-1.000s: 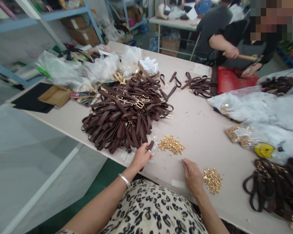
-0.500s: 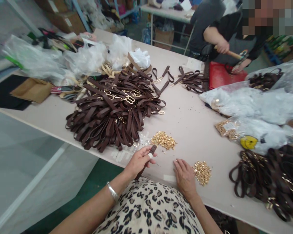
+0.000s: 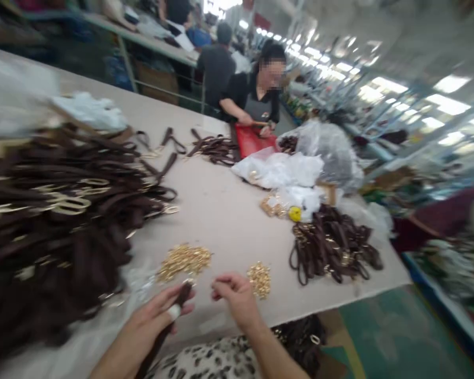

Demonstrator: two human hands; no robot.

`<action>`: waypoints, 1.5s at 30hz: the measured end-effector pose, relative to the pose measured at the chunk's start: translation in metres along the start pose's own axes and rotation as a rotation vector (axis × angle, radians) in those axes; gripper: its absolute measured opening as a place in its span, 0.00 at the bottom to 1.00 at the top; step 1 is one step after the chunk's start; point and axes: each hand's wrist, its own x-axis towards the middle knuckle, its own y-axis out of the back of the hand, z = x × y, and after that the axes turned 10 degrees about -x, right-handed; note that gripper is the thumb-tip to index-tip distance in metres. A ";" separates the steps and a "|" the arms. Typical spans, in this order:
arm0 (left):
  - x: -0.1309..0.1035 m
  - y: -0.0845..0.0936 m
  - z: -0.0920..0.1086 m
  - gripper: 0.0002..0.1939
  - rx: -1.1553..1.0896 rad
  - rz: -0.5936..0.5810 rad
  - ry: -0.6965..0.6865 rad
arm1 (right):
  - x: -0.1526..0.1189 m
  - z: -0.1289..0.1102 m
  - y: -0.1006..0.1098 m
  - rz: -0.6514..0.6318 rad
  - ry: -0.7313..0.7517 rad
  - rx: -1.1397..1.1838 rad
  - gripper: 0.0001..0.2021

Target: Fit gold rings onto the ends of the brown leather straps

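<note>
My left hand (image 3: 158,310) grips a dark brown strap (image 3: 185,290), its end poking up past the fingers and the rest hanging toward my lap. White wrapping shows on the thumb. Across a small gap, my right hand (image 3: 237,297) hovers over the table edge with thumb and fingertips pinched together. Whatever lies in that pinch is too small to make out. Beyond my left hand spreads a pile of small gold metal pieces (image 3: 185,259). A second gold pile (image 3: 259,279) lies just right of my right hand.
A big heap of brown straps with gold buckles (image 3: 63,210) covers the table's left. More straps (image 3: 327,242) lie at right, near white plastic bags (image 3: 284,168). Across the table, a co-worker (image 3: 256,100) holds a wooden-handled tool over a red sheet (image 3: 253,141).
The view has swung right and up. My right hand has lifted from the table, its fingers now pinched, and come closer to the strap end. My left hand still holds the strap.
</note>
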 end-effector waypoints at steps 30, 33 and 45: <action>-0.004 -0.025 0.007 0.26 0.153 -0.245 -0.169 | -0.015 -0.016 -0.009 -0.132 -0.091 -0.109 0.08; -0.005 -0.022 0.008 0.28 0.235 -0.278 -0.236 | -0.014 -0.010 -0.010 -0.152 -0.122 -0.059 0.09; 0.004 -0.011 -0.019 0.26 0.264 -0.160 0.013 | -0.005 0.005 -0.005 -0.189 -0.026 -0.193 0.11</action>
